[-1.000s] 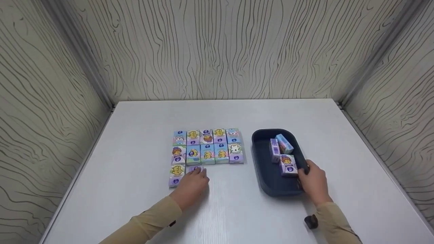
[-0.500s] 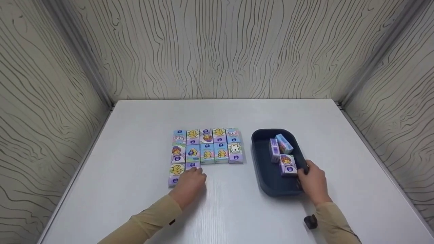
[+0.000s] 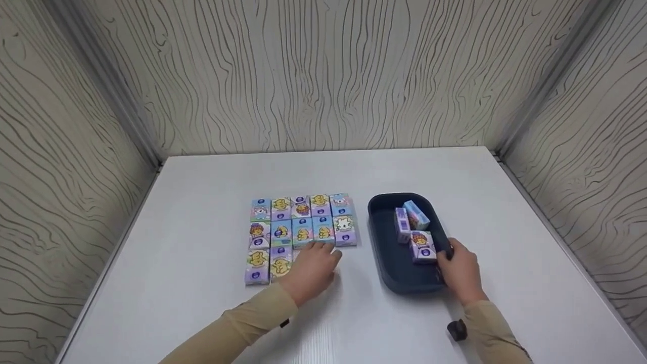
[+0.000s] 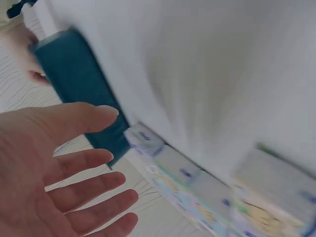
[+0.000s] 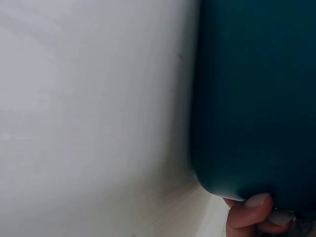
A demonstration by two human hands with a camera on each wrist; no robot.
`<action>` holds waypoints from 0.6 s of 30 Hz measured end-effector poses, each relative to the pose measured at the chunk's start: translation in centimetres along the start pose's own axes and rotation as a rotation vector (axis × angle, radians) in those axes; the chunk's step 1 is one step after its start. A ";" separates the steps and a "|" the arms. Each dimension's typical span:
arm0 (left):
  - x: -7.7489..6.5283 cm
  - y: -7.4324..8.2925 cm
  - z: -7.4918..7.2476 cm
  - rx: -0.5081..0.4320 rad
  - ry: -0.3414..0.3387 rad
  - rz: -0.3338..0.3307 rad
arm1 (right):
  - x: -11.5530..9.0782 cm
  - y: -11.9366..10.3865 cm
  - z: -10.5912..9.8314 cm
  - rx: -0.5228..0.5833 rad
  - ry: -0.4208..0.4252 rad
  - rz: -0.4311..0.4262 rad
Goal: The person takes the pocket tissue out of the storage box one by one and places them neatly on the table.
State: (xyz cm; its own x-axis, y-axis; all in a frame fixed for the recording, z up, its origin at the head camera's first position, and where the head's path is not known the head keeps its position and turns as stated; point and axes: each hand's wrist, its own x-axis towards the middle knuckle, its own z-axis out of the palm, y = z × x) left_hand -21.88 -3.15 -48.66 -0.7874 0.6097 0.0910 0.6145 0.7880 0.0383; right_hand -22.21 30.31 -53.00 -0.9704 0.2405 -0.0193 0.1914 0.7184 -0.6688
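Small cartoon-printed packs lie face up in rows on the table, edge to edge. The front row holds two, a yellow-and-purple pack [image 3: 257, 265] at the left and a similar pack [image 3: 281, 262] beside it. My left hand [image 3: 312, 270] is just right of that second pack, in front of the middle row. Its fingers are spread and hold nothing in the left wrist view. My right hand [image 3: 461, 270] grips the right rim of a dark blue tray [image 3: 399, 275]. Inside it are a purple pack on its side [image 3: 402, 225], a blue pack [image 3: 416, 215] and a white-and-purple pack [image 3: 423, 246].
The white table [image 3: 151, 283] is enclosed by wood-grain-patterned panels [image 3: 323, 76] at the back and both sides. A small black object [image 3: 457, 330] shows beside the right sleeve.
My left hand has slid the second front-row pack against its neighbours, let go of it and moved right. My right hand keeps its grip on the tray. The head view has shifted slightly.
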 end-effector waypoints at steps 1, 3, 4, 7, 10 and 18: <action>0.7 0.4 -0.1 -0.004 0.005 0.004 | 0.0 0.0 0.0 0.001 -0.001 0.003; 2.2 1.1 -0.3 -0.021 0.024 0.007 | 0.0 0.0 0.1 0.003 0.004 0.006; 3.0 1.6 -0.4 -0.031 0.031 0.009 | 0.0 0.1 0.1 0.002 0.009 0.006; 5.4 2.9 -0.6 -0.058 0.047 0.012 | 0.0 0.2 0.1 -0.002 0.027 -0.001; 7.7 4.2 -0.8 -0.054 0.033 0.016 | 0.1 0.2 0.1 -0.012 0.031 -0.013; 12.6 5.9 0.8 0.050 0.045 0.147 | -0.1 -0.1 0.5 -0.015 0.060 -0.028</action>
State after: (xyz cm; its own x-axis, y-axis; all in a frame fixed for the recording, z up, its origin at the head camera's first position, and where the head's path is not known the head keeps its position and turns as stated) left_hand -28.22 9.28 -48.12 -0.6852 0.7155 0.1361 0.7192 0.6942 -0.0287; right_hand -22.22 29.92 -53.34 -0.9651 0.2583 0.0441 0.1667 0.7350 -0.6572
